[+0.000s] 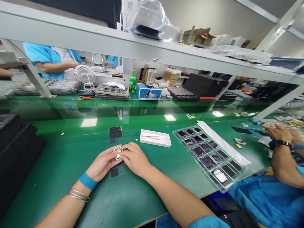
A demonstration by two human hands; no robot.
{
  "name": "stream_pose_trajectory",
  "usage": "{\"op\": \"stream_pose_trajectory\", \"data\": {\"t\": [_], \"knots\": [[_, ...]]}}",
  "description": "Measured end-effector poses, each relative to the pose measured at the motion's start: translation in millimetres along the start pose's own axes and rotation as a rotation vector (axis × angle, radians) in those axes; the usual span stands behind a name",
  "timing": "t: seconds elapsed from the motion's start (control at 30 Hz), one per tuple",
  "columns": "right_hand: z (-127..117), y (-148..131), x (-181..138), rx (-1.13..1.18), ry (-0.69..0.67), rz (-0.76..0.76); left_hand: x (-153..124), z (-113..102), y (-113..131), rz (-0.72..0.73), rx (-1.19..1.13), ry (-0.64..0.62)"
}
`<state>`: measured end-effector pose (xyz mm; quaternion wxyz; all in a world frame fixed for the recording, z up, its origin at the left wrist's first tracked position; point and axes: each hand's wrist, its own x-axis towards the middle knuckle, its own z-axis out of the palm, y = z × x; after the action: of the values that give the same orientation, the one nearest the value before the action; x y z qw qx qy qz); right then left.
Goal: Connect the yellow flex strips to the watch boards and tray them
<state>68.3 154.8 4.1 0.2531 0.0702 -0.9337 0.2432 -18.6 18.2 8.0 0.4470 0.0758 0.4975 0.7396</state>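
Observation:
Between the fingertips of both hands is a small white-and-yellow part (pixel 117 155), partly hidden, its exact kind too small to tell. My left hand (pixel 104 162) closes on it from the left, a blue band and metal bangles on that wrist. From the right, my right hand (pixel 136 158) pinches the same part. Just beyond the hands lie dark rectangular pieces (pixel 115 133) on the green table (pixel 95 205), and another dark square (pixel 114 172) lies below them. A shallow white box (pixel 155 138) holding tweezers (pixel 152 136) sits to the right.
A clear plastic tray (pixel 222 190) of watch-shaped parts lies at right, beside a co-worker's hands (pixel 280 134). Black foam blocks (pixel 19 158) stack at left. A raised shelf bears a fan (pixel 85 74), green bottle (pixel 132 81) and blue device (pixel 148 91).

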Motion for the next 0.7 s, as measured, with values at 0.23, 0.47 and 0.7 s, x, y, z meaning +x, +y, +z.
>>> {"op": "stream_pose_trajectory", "data": {"t": [0.23,0.47,0.7], "knots": [[0.3,7.5,2.3,0.767,-0.095,0.393,-5.0,5.4,5.1,0.063,0.117,-0.085],[8.5,4.0,2.4,1.025,-0.118,0.485,-3.2,2.7,2.5,0.088,0.153,-0.091],[21.5,13.4,4.1,1.014,-0.084,0.434,0.7,2.5,-1.9,0.155,0.155,-0.061]]}}
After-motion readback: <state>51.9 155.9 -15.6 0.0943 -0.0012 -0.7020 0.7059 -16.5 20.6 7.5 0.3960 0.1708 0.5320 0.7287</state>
